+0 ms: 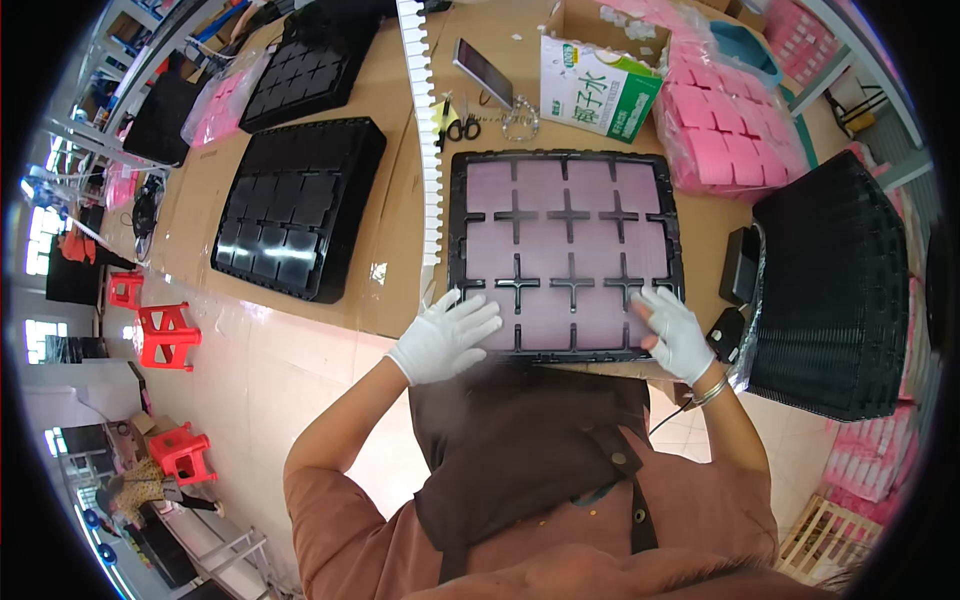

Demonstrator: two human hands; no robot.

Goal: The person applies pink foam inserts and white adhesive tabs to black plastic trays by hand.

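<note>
A black plastic tray (pixel 457 232) lies flat on the cardboard-covered table in front of me. Pinkish film or sheets (pixel 545 235) fill its compartments, and black cross-shaped dividers stand up between them. My left hand (pixel 447 336), in a white glove, rests at the tray's near left corner with fingers stretched out and nothing held. At the near right corner is my right hand (pixel 676 333), also gloved in white. Its fingers are apart over the tray's edge, and I see nothing in them.
A tall stack of black trays (pixel 830 290) stands at the right. Pink foam pieces in plastic (pixel 730 130), a carton (pixel 600 90), a phone (pixel 483 72) and scissors (pixel 463 129) lie beyond the tray. Left of a white notched strip (pixel 430 170) sits another black tray (pixel 300 210). Red stools (pixel 168 336) stand on the floor.
</note>
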